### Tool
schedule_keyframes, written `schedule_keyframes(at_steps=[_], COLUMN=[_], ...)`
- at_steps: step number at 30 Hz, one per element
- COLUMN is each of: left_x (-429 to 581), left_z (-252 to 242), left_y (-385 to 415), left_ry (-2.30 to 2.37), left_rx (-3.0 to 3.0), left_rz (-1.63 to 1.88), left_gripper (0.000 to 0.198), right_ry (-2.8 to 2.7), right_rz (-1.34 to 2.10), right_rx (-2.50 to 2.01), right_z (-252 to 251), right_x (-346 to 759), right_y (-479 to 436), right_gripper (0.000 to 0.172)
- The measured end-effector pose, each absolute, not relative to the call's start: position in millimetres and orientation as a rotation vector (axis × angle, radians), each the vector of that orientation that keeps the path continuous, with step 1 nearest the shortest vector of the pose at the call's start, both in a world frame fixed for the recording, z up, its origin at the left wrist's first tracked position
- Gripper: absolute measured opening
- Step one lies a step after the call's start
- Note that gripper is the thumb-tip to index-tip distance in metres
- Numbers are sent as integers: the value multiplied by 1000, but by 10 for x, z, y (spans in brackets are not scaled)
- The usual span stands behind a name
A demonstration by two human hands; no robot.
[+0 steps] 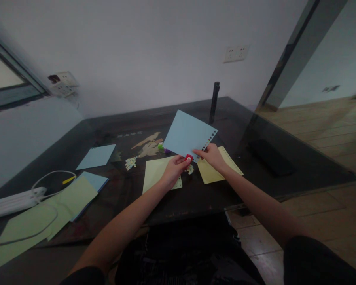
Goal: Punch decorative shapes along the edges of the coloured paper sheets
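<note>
My right hand (211, 156) pinches a light blue sheet of paper (188, 132) by its near edge, holding it tilted above the table. A row of punched holes runs along the sheet's right side. Closed around a small red craft punch (189, 158) is my left hand (175, 169), at the sheet's near corner. Below lie a pale yellow sheet (154, 172) on the left and a yellow sheet (207, 172) with holes along its edge on the right. Small paper cut-outs (190, 170) are scattered between them. A green punch (160, 146) and a purple punch (167, 151) sit behind, partly covered by the blue sheet.
On the dark table (121, 202), more cut-outs (131, 163) form a pile. Farther left are another blue sheet (96, 156), stacked yellow-green paper (74, 196) and a white power strip (16, 202) with its cable. A black upright object (214, 103) stands behind; a dark flat object (269, 157) lies right.
</note>
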State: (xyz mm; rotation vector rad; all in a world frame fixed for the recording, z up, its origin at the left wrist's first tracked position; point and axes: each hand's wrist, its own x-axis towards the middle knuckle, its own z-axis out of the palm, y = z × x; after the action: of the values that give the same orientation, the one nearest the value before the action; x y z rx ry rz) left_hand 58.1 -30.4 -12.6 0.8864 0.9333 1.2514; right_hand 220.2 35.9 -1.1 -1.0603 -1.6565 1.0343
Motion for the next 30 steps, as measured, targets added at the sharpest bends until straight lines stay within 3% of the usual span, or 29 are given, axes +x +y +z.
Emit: schedule_keyframes(at_steps=[30], left_x=[585], left_z=[-158], left_y=[-316], left_ry=[959], left_rx=[879], left_rz=[1232], left_gripper=[36], right_ry=[-1748], right_rz=[990], right_rx=[-1032], right_z=[-73], right_x=[2165], right_y=[352], right_gripper=[24])
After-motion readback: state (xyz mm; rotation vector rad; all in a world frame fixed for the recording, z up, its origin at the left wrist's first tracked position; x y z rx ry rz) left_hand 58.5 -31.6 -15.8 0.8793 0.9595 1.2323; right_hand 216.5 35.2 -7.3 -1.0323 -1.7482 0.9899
